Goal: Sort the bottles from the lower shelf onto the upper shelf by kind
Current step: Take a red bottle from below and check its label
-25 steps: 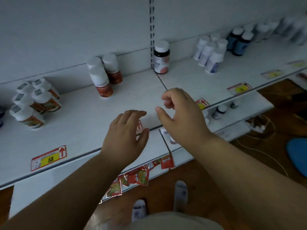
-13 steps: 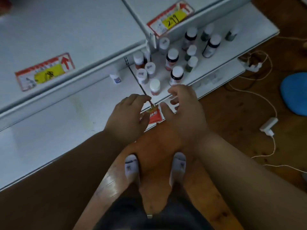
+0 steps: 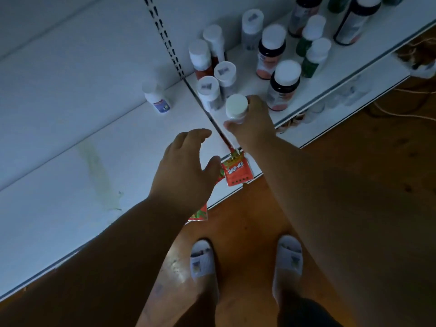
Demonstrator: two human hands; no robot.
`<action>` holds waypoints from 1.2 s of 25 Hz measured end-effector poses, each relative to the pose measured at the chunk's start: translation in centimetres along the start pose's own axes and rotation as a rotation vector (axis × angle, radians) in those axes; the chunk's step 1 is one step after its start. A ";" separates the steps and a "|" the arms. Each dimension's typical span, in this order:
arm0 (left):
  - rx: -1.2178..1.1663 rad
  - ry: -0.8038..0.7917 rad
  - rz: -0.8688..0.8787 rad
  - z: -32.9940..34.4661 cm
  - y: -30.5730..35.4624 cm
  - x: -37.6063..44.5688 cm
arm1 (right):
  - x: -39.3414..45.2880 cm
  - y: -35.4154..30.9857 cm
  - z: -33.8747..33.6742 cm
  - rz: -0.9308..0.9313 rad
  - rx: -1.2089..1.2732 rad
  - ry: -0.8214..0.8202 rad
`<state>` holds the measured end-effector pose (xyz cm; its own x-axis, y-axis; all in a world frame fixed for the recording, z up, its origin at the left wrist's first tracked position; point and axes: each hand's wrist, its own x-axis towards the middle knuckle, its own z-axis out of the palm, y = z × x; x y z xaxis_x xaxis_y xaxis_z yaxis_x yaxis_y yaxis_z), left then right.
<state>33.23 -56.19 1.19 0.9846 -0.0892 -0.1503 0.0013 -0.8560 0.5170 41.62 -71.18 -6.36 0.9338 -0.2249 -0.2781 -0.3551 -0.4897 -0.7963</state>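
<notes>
I look down at the lower shelf (image 3: 70, 161). My right hand (image 3: 253, 123) is wrapped around a white-capped bottle (image 3: 236, 107) at the front of a cluster of bottles. Behind it stand two clear white-capped bottles (image 3: 208, 90), red bottles (image 3: 200, 59), dark bottles with pink labels (image 3: 283, 86) and green bottles (image 3: 315, 57). A lone small white bottle with a purple label (image 3: 157, 96) stands on the left section. My left hand (image 3: 186, 171) hovers open over the shelf's front edge, holding nothing.
Red price tags (image 3: 237, 172) hang from the shelf's front edge under my left hand. The shelf's left section has a greenish stain (image 3: 99, 175). Below are the wooden floor (image 3: 354, 161) and my feet in white slippers (image 3: 203, 260). White cables (image 3: 401, 109) lie at right.
The view dropped from the upper shelf to the lower one and drew closer. My right hand reached forward and closed around the front white-capped bottle. My left hand stayed open beside it.
</notes>
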 end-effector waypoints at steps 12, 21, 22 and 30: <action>-0.470 -0.080 -0.209 -12.9 13.1 -11.7 | -20.4 -12.2 -17.4 0.350 0.882 -0.239; -0.547 0.035 0.049 -21.9 26.0 -18.8 | -26.1 -24.1 -33.2 -0.074 0.812 -0.342; -0.514 0.070 0.069 -22.8 26.4 -18.9 | -26.1 -25.0 -33.3 -0.077 0.842 -0.359; -0.290 0.230 0.000 -29.8 21.6 -17.8 | -25.3 -33.9 -27.5 -0.188 0.693 -0.524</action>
<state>20.91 -57.93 40.19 0.9981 0.0551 0.0260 0.0179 -0.6734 0.7391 28.88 -72.08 42.46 0.9340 0.3059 -0.1848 -0.2470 0.1787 -0.9524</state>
